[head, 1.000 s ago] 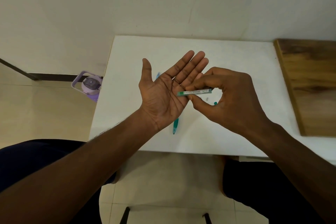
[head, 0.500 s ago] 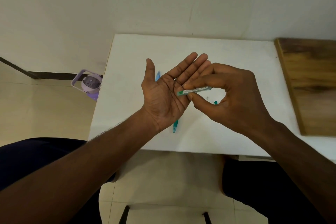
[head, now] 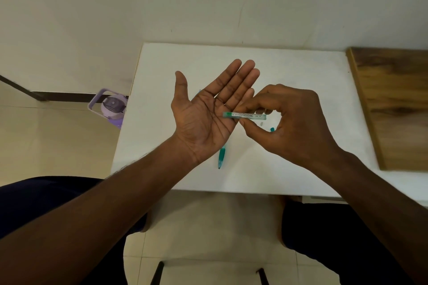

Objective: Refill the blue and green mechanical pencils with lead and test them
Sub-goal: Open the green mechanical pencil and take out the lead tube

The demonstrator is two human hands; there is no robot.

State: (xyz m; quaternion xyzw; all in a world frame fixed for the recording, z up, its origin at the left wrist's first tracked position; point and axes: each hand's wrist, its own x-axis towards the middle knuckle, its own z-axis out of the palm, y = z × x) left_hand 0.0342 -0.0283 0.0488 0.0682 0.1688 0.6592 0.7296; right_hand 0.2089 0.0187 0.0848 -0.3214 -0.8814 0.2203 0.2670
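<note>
The left hand (head: 208, 120) is lying palm-up with fingers straight above the white table (head: 301, 76). The right hand (head: 294, 122) is pinching a lead tube (head: 244, 115) between thumb and forefinger, its green end over the left palm. A green pencil (head: 221, 157) is lying on the table beneath the left hand. A purple bottle (head: 112, 106) is standing on the floor.

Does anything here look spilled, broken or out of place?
Nothing looks spilled or broken. The right hand pinches a lead tube over the open left hand. A small green cap lies loose on the white table.
</note>
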